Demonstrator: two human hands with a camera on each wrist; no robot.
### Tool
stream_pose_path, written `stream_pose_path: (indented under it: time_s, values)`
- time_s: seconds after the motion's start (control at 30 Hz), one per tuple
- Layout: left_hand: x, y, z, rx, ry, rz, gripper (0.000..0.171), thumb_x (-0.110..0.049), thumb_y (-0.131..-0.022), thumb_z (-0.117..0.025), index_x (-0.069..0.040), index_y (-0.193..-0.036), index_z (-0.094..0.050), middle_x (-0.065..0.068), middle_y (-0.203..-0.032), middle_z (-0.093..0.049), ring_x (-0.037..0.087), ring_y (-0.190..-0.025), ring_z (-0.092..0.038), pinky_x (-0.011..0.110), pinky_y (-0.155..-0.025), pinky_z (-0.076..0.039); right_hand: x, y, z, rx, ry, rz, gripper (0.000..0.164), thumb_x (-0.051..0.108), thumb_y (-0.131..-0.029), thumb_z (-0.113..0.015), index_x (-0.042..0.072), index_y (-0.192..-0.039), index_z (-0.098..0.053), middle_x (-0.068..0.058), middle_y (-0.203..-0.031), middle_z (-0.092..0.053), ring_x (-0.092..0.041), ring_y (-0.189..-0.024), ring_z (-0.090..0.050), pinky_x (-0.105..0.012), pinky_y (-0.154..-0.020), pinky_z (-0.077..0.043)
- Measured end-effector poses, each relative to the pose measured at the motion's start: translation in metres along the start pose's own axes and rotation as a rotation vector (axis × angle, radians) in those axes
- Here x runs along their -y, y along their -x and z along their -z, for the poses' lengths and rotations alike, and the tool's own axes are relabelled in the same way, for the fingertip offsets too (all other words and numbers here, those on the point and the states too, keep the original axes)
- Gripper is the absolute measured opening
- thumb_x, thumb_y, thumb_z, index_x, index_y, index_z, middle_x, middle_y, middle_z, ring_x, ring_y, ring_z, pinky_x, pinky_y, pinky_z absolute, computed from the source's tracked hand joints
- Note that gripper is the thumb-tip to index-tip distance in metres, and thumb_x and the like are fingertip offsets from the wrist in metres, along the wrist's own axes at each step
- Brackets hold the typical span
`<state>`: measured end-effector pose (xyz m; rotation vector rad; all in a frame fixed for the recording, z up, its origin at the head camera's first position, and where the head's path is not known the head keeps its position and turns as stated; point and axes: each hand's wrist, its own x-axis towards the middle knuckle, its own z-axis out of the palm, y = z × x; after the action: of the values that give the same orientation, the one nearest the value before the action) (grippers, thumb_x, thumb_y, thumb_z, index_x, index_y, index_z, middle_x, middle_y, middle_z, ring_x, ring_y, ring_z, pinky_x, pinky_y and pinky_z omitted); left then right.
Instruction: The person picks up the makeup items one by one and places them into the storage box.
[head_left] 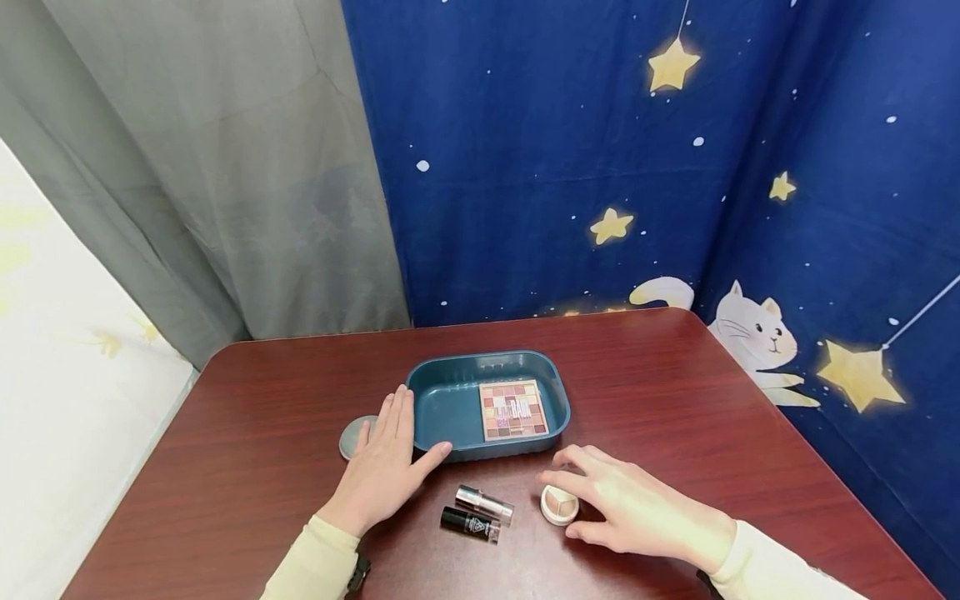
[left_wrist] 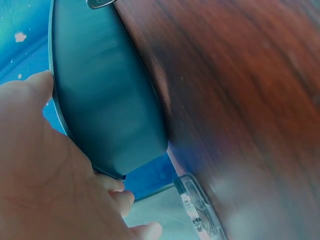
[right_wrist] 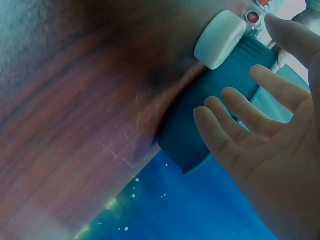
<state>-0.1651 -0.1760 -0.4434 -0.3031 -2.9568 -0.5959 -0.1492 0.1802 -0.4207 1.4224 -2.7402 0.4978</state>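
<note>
A teal plastic tray [head_left: 487, 454] stands mid-table, and a makeup palette [head_left: 514, 410] in pink and brown shades lies inside it. My left hand [head_left: 384, 475] rests with straight fingers along the tray's left rim, its thumb at the near corner. Close to my right hand [head_left: 626, 504] is a small round three-shade concealer pot [head_left: 559, 505] in a white case. The thumb and fingers of that hand are spread around the pot. In the right wrist view, the white pot [right_wrist: 220, 40] stands apart from the loosely bent fingers.
Two lipstick-like tubes, one silver [head_left: 484, 503] and one black [head_left: 470, 524], lie between the hands, in front of the tray. A round grey-lidded container [head_left: 358, 437] sits left of the tray, partly behind the left hand. Curtains [head_left: 555, 167] hang behind the table's far edge.
</note>
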Motion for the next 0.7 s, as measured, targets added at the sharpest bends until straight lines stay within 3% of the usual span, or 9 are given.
stream_pose_path:
  time_s: [0.7]
  values:
    - [0.001, -0.001, -0.001, 0.002, -0.013, 0.003, 0.104, -0.077, -0.093, -0.040, -0.003, -0.161, -0.012, 0.010, -0.168, -0.007, 0.031, -0.153, -0.008, 0.067, -0.115, -0.014, -0.001, 0.000, -0.019, -0.021, 0.061, 0.074, 0.050, 0.027, -0.085, -0.082, 0.026, -0.131, -0.064, 0.012, -0.118, -0.053, -0.005, -0.105, -0.052, -0.027, -0.084, -0.053]
